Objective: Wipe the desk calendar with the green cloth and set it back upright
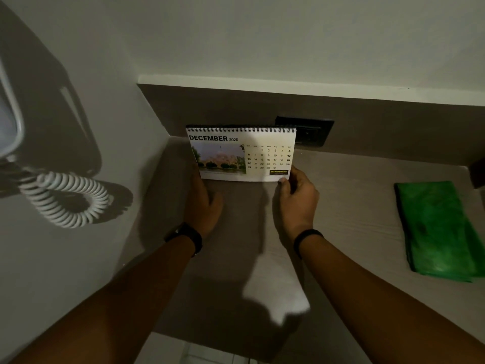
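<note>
The desk calendar [241,153], spiral-bound and showing December 2026 with a photo, stands upright at the back of the desk against the wall. My left hand [203,203] reaches to its lower left corner, fingers hidden behind the page edge. My right hand [296,198] pinches its lower right corner between thumb and fingers. The green cloth [438,229] lies folded flat on the desk far to the right, well apart from both hands.
A wall phone [10,119] with a coiled white cord [65,200] hangs on the left wall. A dark wall socket [307,132] sits behind the calendar's right end. The desk [349,214] has its front edge near the bottom. A dark object pokes in at the right edge.
</note>
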Tool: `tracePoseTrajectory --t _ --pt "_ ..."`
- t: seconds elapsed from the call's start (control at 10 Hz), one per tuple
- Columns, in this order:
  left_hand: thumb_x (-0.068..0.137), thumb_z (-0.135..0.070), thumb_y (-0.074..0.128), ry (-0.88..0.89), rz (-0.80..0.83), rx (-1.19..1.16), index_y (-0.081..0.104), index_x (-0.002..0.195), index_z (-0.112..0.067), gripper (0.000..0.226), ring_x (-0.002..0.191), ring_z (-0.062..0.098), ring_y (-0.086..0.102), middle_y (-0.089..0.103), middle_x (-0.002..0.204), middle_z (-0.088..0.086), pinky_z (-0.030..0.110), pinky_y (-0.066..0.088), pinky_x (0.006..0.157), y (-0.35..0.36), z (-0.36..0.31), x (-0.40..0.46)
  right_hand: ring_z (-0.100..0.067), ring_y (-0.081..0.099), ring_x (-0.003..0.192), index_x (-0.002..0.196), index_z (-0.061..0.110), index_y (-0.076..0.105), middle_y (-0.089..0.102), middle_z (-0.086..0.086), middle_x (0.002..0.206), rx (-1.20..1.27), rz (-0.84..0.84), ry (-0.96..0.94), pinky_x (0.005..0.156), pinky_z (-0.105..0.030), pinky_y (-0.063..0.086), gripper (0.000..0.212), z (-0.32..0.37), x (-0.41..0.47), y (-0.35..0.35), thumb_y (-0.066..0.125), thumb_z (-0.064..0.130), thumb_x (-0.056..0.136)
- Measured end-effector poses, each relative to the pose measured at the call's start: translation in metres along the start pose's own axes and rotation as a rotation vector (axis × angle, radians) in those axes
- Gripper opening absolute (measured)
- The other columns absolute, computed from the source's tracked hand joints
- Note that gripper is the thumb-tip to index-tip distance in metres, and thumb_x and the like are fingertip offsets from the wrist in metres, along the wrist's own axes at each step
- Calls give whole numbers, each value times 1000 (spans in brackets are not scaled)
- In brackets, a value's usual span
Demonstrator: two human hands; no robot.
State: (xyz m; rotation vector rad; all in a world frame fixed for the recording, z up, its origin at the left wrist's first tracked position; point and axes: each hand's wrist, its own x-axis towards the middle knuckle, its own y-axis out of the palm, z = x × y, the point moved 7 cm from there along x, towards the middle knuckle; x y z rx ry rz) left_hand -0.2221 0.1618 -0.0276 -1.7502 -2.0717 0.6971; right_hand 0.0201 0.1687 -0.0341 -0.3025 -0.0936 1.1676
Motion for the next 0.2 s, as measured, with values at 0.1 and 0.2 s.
tracePoseTrajectory --t 0.1,0.2 --pt "100 -3 55 13 -2 -17 6 169 -16 86 142 36 48 38 165 11 49 38 122 0 0 -1 -1 63 118 137 36 56 67 13 133 19 44 -40 104 -31 55 42 6 -4 -1 55 15 100" --pt "100 -18 62 29 -112 81 1 168 -13 92 159 35 23 13 175 13 53 25 128 -3 -9 -13 -13 54 137 154 22 42 55 -1 151 9 72 13 114 -40 49 56 5 -14 -14 57 14 101"
